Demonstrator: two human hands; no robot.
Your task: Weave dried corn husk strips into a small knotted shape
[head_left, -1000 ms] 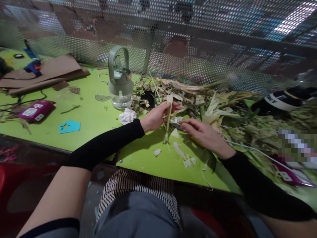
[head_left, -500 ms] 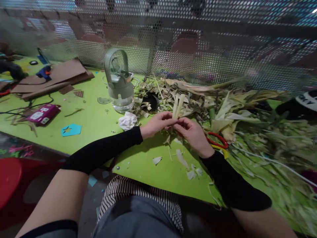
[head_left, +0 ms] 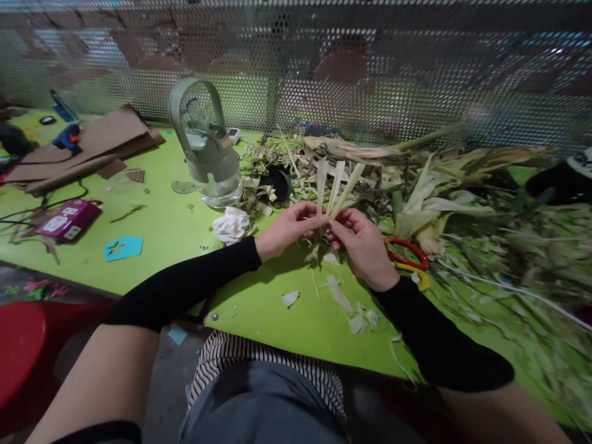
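Between my hands stand several pale corn husk strips (head_left: pixel 336 185), fanned apart at the top and pinched at the bottom. My left hand (head_left: pixel 289 229) grips their base from the left, thumb and fingers closed. From the right, my right hand (head_left: pixel 361 243) pinches the same base, its fingertips meeting those of the left. The lower ends are hidden in the fingers. Just right of my right wrist lie scissors with a red handle (head_left: pixel 409 254) and a yellow one. Small husk scraps (head_left: pixel 340 295) lie on the green table (head_left: pixel 259 308) below my hands.
A heap of dry husks (head_left: pixel 435 197) covers the table's back and right. A water bottle (head_left: pixel 208 151) stands behind crumpled tissue (head_left: pixel 231 225). Further left are a blue paper cutout (head_left: pixel 124 248), a purple box (head_left: pixel 69 220) and cardboard (head_left: pixel 102 139). A perforated metal screen (head_left: pixel 324 80) rises behind.
The husk strips, bunched together before, now spread into a fan. My hands stay close together at their base. The whole view has shifted slightly.
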